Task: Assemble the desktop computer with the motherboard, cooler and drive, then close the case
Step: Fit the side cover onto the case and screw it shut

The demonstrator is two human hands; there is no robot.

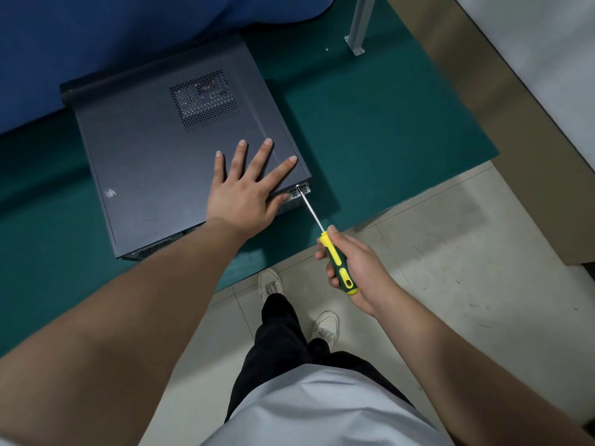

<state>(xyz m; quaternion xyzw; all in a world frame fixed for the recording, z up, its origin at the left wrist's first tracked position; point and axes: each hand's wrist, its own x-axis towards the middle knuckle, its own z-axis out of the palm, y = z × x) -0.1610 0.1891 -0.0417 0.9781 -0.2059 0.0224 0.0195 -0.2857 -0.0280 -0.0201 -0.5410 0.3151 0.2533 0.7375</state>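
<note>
On the green tabletop (370,130) lies the closed case (154,162), left hand (244,191) flat on its panel. Right hand (354,268) grips a screwdriver (336,259), tip at the rear-corner screw (297,187). Angled driving could slip and strip it.

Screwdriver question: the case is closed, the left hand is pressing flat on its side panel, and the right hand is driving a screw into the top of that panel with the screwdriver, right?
Not quite. The head view shows the screwdriver tip at a screw on the case's rear edge near the corner, not on top of the panel. The left hand does press flat; the right hand grips the handle.
</note>
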